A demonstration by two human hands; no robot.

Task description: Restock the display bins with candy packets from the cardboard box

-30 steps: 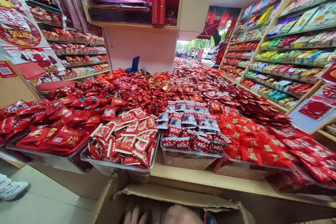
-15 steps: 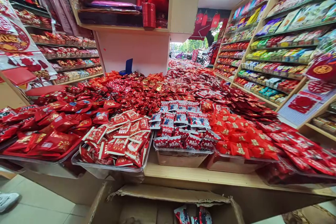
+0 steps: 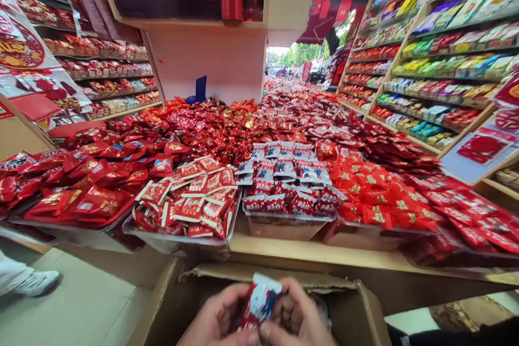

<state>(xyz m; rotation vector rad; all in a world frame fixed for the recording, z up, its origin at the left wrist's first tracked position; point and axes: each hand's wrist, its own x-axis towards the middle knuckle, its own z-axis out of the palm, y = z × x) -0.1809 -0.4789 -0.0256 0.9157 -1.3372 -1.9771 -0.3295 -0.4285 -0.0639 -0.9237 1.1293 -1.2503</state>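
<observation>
A small red and white candy packet (image 3: pixel 260 303) is held between my two hands over an open cardboard box (image 3: pixel 162 303). My left hand (image 3: pixel 223 316) grips its left side, and my right hand (image 3: pixel 298 313) closes on its right side. Straight ahead, a clear plastic bin (image 3: pixel 290 221) is heaped with packets of the same look, the top rows (image 3: pixel 284 167) laid side by side. To its left stands a bin of red and cream packets (image 3: pixel 194 203); on its right, bright red packets with gold characters (image 3: pixel 377 194) fill another bin. My hands hide most of the box's inside.
The bins stand along a wooden counter edge (image 3: pixel 316 251), with mounds of red sweets (image 3: pixel 211 135) behind. Stocked shelves (image 3: pixel 438 70) rise on the right. A cabinet (image 3: pixel 287 0) overhangs the back. At the lower left, a person's shoe (image 3: pixel 38 283) is on the tiled floor.
Both hands have come into view over the box, holding a packet. The view has tilted down slightly, so the bins sit higher. The person's shoe on the left has moved further into view.
</observation>
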